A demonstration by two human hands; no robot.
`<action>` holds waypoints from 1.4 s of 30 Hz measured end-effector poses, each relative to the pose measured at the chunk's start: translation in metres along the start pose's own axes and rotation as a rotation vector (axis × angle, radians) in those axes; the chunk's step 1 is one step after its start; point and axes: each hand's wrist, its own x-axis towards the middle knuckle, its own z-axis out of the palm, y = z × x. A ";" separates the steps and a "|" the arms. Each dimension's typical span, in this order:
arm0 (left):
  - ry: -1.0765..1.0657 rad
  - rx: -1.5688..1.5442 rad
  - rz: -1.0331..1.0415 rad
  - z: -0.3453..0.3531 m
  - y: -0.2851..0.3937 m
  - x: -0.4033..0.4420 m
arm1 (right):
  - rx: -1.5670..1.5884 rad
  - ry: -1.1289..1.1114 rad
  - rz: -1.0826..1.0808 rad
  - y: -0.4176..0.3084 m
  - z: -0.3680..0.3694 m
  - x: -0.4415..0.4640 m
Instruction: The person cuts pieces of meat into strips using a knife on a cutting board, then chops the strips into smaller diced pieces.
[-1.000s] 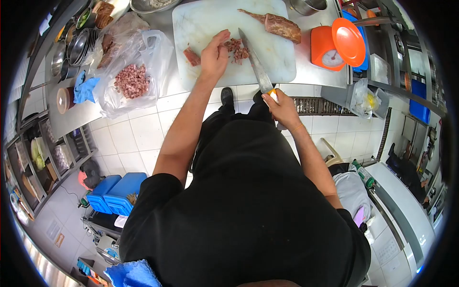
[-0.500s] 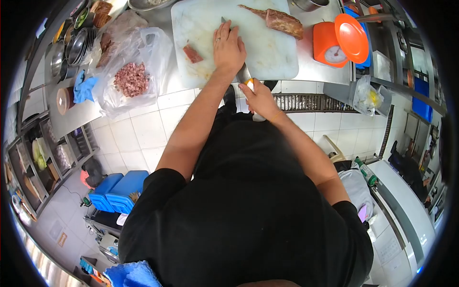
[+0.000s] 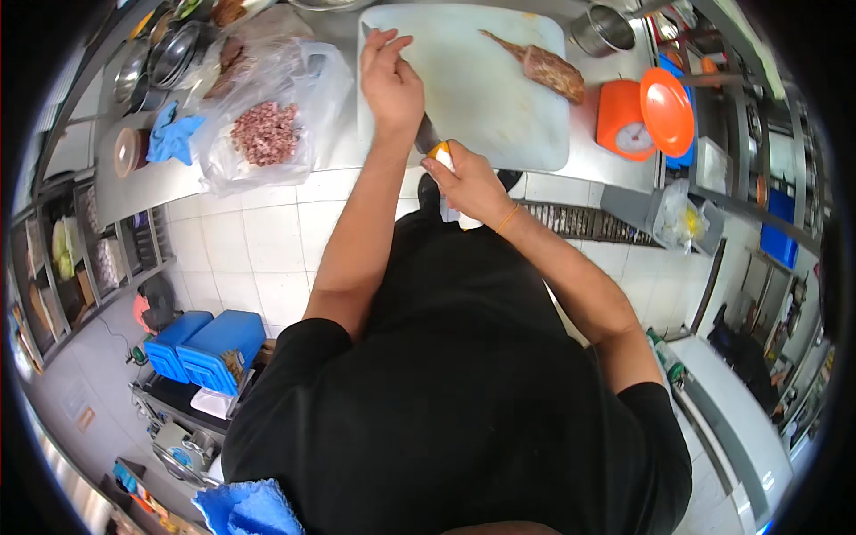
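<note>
My right hand (image 3: 468, 185) is closed round the yellow-and-white handle of a knife (image 3: 428, 136). Its blade runs up and left beneath my left hand (image 3: 392, 89), with the tip showing past the fingers. That left hand is over the left edge of the white cutting board (image 3: 473, 98), fingers stretched and apart. Whether anything lies under its palm is hidden. Toward the board's upper right rests a long piece of browned meat (image 3: 553, 73) with a thin tapering end.
Left of the board, a plastic bag (image 3: 316, 98) holds diced meat (image 3: 266, 134). Beside it are a blue cloth (image 3: 172, 135) and metal bowls (image 3: 174, 58). An orange scale (image 3: 621, 120) and a steel pot (image 3: 604, 31) stand at right.
My left hand has shifted left across the board to its edge, and the knife has swung left with it. The small meat piece on the board's left is no longer visible.
</note>
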 end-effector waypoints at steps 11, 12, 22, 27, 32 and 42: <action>0.437 0.171 -0.023 -0.174 -0.103 0.070 | -0.368 -0.214 -0.369 -0.095 0.039 0.029; 0.387 0.242 -0.090 -0.181 -0.122 0.067 | -0.364 -0.217 -0.389 -0.087 0.037 0.030; 0.126 0.463 0.127 -0.152 -0.066 0.026 | -0.416 0.127 0.020 0.014 -0.076 -0.017; -0.510 0.250 -0.014 -0.104 -0.024 -0.002 | -0.668 0.192 0.132 0.081 -0.094 -0.059; -0.672 0.459 0.002 -0.079 -0.039 -0.024 | -0.631 0.209 0.164 0.093 -0.088 -0.079; -0.723 0.440 0.004 -0.082 -0.058 -0.033 | -0.679 0.205 0.193 0.090 -0.089 -0.073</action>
